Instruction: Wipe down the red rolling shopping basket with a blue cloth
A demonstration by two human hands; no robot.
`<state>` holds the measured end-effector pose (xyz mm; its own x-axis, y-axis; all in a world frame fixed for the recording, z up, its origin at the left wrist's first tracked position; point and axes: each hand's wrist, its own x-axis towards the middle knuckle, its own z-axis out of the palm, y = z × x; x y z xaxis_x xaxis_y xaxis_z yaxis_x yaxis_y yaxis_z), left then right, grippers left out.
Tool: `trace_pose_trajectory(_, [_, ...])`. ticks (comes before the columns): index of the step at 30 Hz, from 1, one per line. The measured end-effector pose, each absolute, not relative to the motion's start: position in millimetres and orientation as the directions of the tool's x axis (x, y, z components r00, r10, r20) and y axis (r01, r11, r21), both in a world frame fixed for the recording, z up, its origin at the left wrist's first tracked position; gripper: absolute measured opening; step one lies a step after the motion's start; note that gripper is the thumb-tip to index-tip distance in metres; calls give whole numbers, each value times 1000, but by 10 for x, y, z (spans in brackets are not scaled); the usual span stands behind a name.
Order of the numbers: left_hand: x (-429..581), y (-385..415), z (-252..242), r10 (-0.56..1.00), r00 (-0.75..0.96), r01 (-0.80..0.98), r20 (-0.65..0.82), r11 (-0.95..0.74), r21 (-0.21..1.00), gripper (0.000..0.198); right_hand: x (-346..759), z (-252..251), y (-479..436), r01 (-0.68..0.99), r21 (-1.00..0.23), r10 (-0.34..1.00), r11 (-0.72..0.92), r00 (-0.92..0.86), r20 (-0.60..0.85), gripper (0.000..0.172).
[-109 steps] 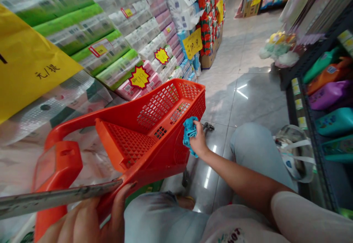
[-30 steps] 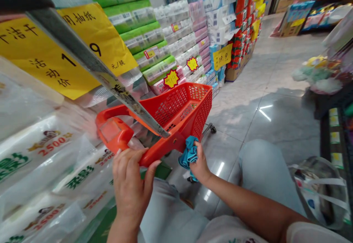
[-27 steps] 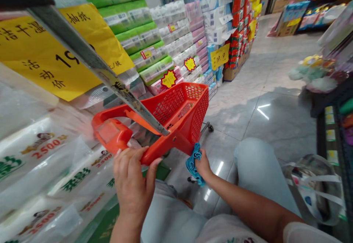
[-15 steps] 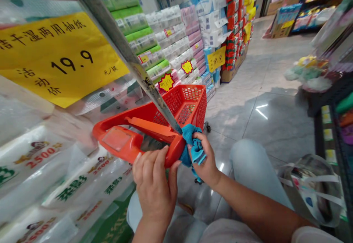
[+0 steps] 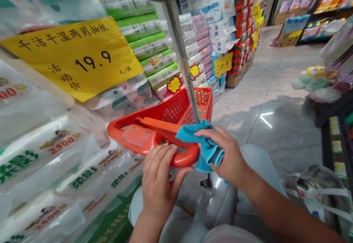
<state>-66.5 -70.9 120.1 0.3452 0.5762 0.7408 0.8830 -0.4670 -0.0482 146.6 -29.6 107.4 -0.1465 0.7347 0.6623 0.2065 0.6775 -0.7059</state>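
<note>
A red plastic shopping basket (image 5: 180,108) on small wheels stands in front of me, its thick handle loop (image 5: 138,140) toward me. My left hand (image 5: 160,178) grips the near corner of the handle loop, fingers curled over it. My right hand (image 5: 226,154) is closed on a blue cloth (image 5: 202,143) and presses it against the basket's right rim. A grey metal pole (image 5: 182,59) rises from the basket, just behind the cloth.
Stacked tissue packs (image 5: 46,162) with a yellow 19.9 price sign (image 5: 74,57) fill the left. More stacked goods (image 5: 242,18) run along the aisle. A shiny tiled floor (image 5: 275,114) stretches ahead. Dark shelving (image 5: 336,125) and a plastic bag (image 5: 317,191) are at the right.
My right hand has carried the blue cloth up from the basket's lower side to its top rim by the handle. The metal pole has swung more upright. My left hand stays on the handle.
</note>
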Motion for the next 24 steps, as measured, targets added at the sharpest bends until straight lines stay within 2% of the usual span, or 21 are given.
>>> trace_pose_trajectory(4, [-748,-690,1229,543,332,882,772,-468,-50,55,1535,1252,-380,296,-685,745,666,-212,633,38])
trace_pose_trajectory(7, [-639,-695,1190,521,272,869,809,-494,26,38,1437,1449,-633,373,-547,662,750,-414,625,40])
trace_pose_trajectory(9, [-527,-713,1150,502,243,849,830,-523,68,34,1413,1539,-736,459,-427,622,779,-478,620,39])
trace_pose_trajectory(12, [-525,-711,1128,482,243,854,842,-518,50,47,1544,1568,-716,624,-347,650,700,-355,672,35])
trace_pose_trajectory(15, [-796,-625,1152,487,209,917,848,-399,4,66,1710,1548,-641,752,-308,683,582,-248,687,34])
trace_pose_trajectory(19, [-1091,-468,1156,557,137,950,819,-307,49,69,1577,1572,-673,825,-213,676,523,-250,693,38])
trace_pose_trajectory(24, [-1045,-432,1152,519,196,933,832,-360,4,63,1453,1620,-626,818,-214,667,535,-253,700,32])
